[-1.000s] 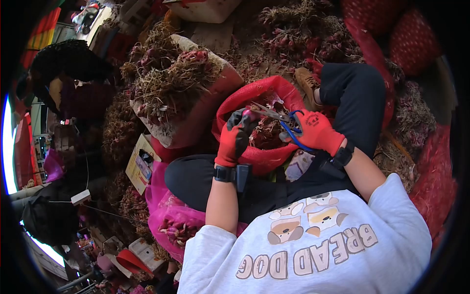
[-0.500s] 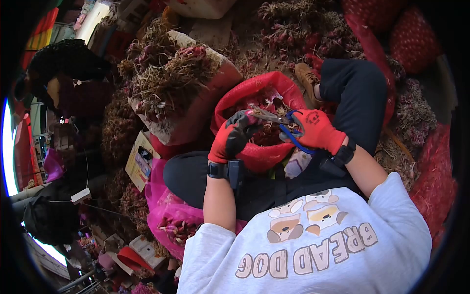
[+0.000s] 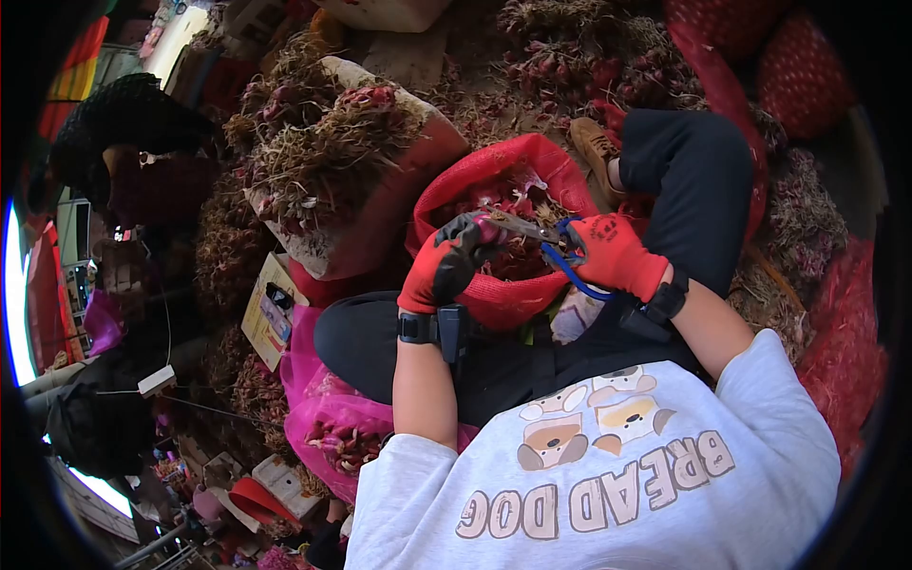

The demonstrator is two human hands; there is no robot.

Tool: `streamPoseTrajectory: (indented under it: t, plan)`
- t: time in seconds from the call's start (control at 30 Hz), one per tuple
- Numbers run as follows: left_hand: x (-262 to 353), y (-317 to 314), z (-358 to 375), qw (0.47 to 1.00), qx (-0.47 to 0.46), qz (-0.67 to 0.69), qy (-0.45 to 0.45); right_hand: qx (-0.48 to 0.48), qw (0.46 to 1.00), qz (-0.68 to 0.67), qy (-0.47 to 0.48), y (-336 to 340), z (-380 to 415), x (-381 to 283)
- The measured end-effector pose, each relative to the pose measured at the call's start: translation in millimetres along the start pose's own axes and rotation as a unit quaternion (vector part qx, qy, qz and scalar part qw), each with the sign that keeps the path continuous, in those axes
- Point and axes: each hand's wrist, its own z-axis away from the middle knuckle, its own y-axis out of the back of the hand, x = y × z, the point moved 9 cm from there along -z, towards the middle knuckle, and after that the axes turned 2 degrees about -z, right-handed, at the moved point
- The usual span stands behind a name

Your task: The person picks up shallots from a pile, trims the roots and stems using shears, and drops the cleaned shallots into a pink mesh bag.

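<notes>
My left hand (image 3: 445, 261), in a red glove with a dark palm, pinches a small purplish-red shallot (image 3: 489, 231) that its fingers mostly cover. Wrapped round the blue handles of a pair of scissors (image 3: 579, 275) is my right hand (image 3: 616, 253), gloved in red too. The scissor blades point left and reach the shallot at my left fingertips. Both hands are above a red mesh sack (image 3: 518, 299), whose rolled-open mouth shows shallots and dry skins inside. It stands between my bent legs.
A pale foam box (image 3: 328, 249) heaped with dried shallot bunches (image 3: 332, 152) stands to the left. A pink mesh bag (image 3: 323, 418) of shallots lies by my left knee. More bunches (image 3: 608, 66) cover the ground ahead. At the far left is another person (image 3: 142, 142).
My left hand has shifted very slightly left. The scissors remain against the shallot, and my right hand has hardly moved.
</notes>
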Motion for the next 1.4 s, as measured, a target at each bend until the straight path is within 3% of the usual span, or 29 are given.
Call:
streamPoseTrajectory:
  t: [0.2,0.27,0.33,0.43,0.5,0.57,0.67,0.77,0.83,0.9,0.97,1.03,1.1,1.17,1.27,1.4]
  plan:
    - [23,-14,1,0.953,-0.018,-0.284,-0.101,-0.022,1.000,0.002,0.002,-4,1,2]
    - [19,-11,-2,0.960,-0.026,-0.248,-0.130,0.016,0.999,-0.026,0.014,7,3,-8]
    - [14,-12,-1,0.977,-0.021,-0.195,-0.088,0.012,0.999,-0.034,0.021,3,2,-9]
    - [13,-9,-2,0.963,-0.023,-0.249,-0.103,0.037,0.998,-0.028,0.035,8,2,-14]
    - [11,-5,-3,0.985,-0.002,-0.162,-0.060,0.043,0.999,-0.007,0.033,9,1,-13]
    - [-7,-5,1,0.992,0.041,0.100,0.067,0.029,0.999,0.024,0.017,4,1,-7]
    - [-8,-7,2,0.989,0.052,0.116,0.074,0.005,0.999,0.032,0.002,-3,-1,0]
    - [8,-8,-1,0.988,0.018,-0.141,-0.062,0.003,0.998,0.058,-0.009,-8,0,5]
    - [23,-14,2,0.943,0.025,-0.310,-0.120,0.001,0.998,0.066,-0.020,-7,2,5]
    - [30,-19,3,0.915,0.028,-0.377,-0.139,-0.013,0.999,0.043,-0.026,-6,2,5]
    - [29,-17,2,0.925,0.022,-0.354,-0.136,-0.040,0.999,-0.010,-0.030,-6,0,5]
    - [24,-12,1,0.928,0.018,-0.346,-0.136,0.019,0.999,0.031,0.018,-1,4,-2]
    - [11,-3,2,0.978,0.017,-0.200,-0.064,0.045,0.996,0.059,0.049,-3,6,-8]
    - [-15,-2,6,0.991,0.013,0.104,0.080,0.044,0.994,0.077,0.061,-5,6,-8]
    - [-20,1,3,0.996,0.010,0.045,0.079,-0.042,0.998,0.037,0.009,-13,0,-2]
    - [-19,-1,0,0.995,0.026,0.009,0.092,-0.039,0.998,0.049,-0.022,-13,-1,4]
